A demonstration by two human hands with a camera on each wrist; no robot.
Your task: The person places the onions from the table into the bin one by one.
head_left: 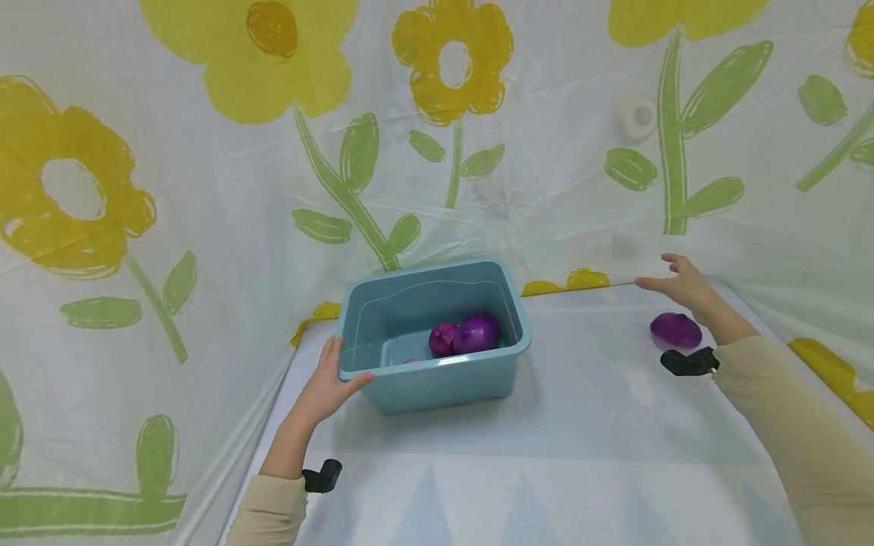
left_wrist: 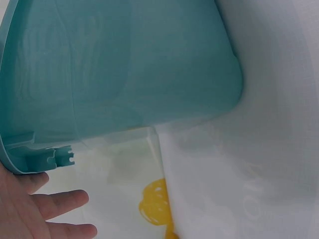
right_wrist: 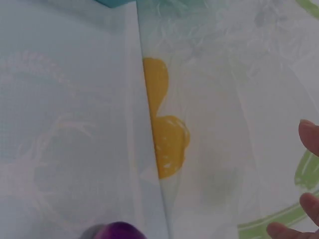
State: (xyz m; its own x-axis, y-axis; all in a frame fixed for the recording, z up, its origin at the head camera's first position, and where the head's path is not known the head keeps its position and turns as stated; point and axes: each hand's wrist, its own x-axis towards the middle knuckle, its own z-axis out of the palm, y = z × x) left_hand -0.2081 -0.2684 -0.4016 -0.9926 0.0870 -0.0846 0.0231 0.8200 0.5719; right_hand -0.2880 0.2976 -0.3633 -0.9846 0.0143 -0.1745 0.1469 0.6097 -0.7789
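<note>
A blue-green plastic bin [head_left: 444, 383] stands on the table, with several purple, onion-like vegetables [head_left: 476, 335] inside; its front wall partly hides one of them. My left hand [head_left: 330, 385] is at the bin's near left corner, thumb along the front rim and fingers by the left side. In the left wrist view, the fingers [left_wrist: 60, 203] spread straight beside the bin's rim. Toward the right edge of the table lies a single purple vegetable [head_left: 676, 331]. Above and just beyond it, my right hand [head_left: 686, 287] hovers with thumb and fingers apart, holding nothing.
The white table [head_left: 580, 425] carries faint printed patterns and pale blue triangles near its front. A white curtain with yellow flowers [head_left: 454, 64] hangs right behind the table's back edge and along both sides. A black wrist strap mount [head_left: 688, 362] sits on the right wrist.
</note>
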